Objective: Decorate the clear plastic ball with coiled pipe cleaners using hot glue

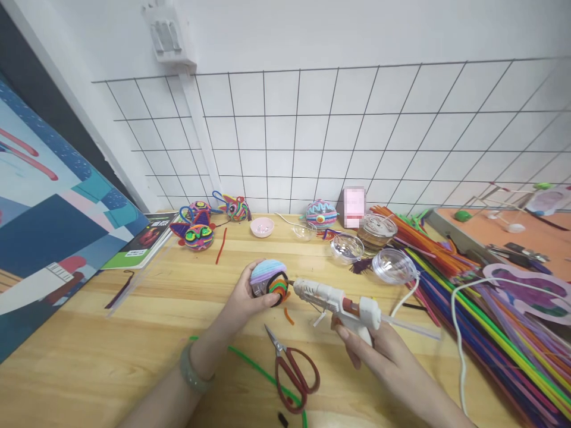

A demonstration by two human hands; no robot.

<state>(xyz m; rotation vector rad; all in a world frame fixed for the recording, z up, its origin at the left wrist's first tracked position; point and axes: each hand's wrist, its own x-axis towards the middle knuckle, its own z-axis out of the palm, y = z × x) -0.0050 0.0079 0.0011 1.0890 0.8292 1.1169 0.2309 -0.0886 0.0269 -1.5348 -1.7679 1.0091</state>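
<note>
My left hand (250,300) grips a ball (268,274) partly covered with pipe cleaners, striped blue and purple on top, with orange, green and black curves on its right side. In my right hand (361,345) is a white hot glue gun (328,297), its nozzle at the right side of the ball; whether the tip touches cannot be told. A clear glue stick (414,329) sticks out of the gun's back. Below the ball lie red-handled scissors (297,374), partly opened, over a green pipe cleaner (254,362). A short orange piece (289,316) rests beside the ball.
Finished pipe-cleaner ornaments (196,235) stand at the back left, and a striped one (321,214) at the back middle. A small pink bowl (262,227) and clear plastic half-shells (395,266) are behind my hands. Bundled pipe cleaners (482,333) and a white cord (459,345) fill the right.
</note>
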